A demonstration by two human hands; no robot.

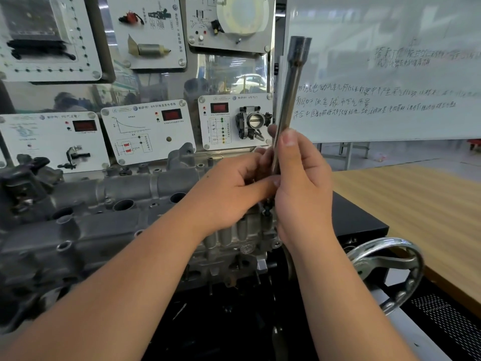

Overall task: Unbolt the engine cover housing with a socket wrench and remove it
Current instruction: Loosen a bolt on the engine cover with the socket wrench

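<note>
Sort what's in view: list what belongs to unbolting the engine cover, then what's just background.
For the job:
socket wrench, gripped by right hand
left hand, pinching its lower end
engine cover housing

Just background:
sensor display panels
whiteboard
chrome handwheel
wooden table

We read handwritten Chinese lines on the whiteboard (390,100) right of the gripped socket wrench (289,100); left of it, sensor panels (148,134) carry VW roundels and Chinese headings, too small to transcribe.
</note>
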